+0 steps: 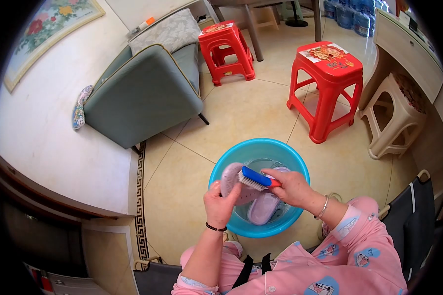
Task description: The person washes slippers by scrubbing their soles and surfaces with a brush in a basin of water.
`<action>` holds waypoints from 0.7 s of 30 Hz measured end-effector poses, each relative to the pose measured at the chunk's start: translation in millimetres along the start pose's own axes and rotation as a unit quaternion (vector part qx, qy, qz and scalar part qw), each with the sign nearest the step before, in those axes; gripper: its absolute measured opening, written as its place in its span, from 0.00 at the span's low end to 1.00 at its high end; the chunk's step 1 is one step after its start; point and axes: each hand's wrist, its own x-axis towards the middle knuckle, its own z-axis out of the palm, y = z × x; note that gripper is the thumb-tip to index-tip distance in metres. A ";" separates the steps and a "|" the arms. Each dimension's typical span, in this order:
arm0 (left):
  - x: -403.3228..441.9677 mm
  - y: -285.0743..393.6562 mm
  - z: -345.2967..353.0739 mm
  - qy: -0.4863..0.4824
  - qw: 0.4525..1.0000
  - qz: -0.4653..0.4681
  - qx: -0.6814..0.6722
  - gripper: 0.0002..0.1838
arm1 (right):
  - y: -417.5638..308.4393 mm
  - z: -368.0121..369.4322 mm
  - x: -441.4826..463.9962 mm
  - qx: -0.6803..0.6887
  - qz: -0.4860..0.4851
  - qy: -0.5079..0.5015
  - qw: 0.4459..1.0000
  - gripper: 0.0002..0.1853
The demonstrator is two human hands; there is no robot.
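Observation:
My left hand [218, 204] is closed around a pale purple slipper [230, 176], held tilted up over the left part of a blue basin [221, 223]. In my right hand [294, 189] is a scrubbing brush [256, 178] with a blue and red handle and white bristles. The bristles face down against or very near the slipper; whether they touch is hard to tell. A second pale purple slipper [264, 207] lies in the water in the basin, partly behind the brush and my right hand.
Two red stools [325, 66] stand beyond the basin, with a beige stool [396, 115] at the right under a desk. A grey-green armchair [142, 93] is at the left. Several water bottles [362, 23] stand at the back right. A dark folding chair [418, 221] is beside me.

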 end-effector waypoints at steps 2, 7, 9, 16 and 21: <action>1.3 5.0 -2.2 0.058 0.982 -0.074 -0.166 0.10 | -3.1 -0.9 0.5 0.015 -0.003 0.009 1.000 0.23; 5.1 -6.1 -6.0 0.028 0.921 -0.123 -0.369 0.16 | -12.4 3.7 -1.0 0.042 0.010 0.031 0.999 0.23; 5.6 -10.8 -9.5 -0.064 0.855 -0.177 -0.484 0.23 | -15.1 3.0 -1.4 0.030 0.043 0.003 0.999 0.23; 7.7 -15.7 -9.9 -0.148 0.828 -0.190 -0.506 0.23 | -8.2 4.9 -1.3 -0.040 -0.017 0.028 0.999 0.23; 12.2 -8.9 -5.2 -0.128 0.760 -0.303 -0.561 0.24 | -18.0 -6.3 -6.2 -0.135 -0.040 -0.024 0.990 0.23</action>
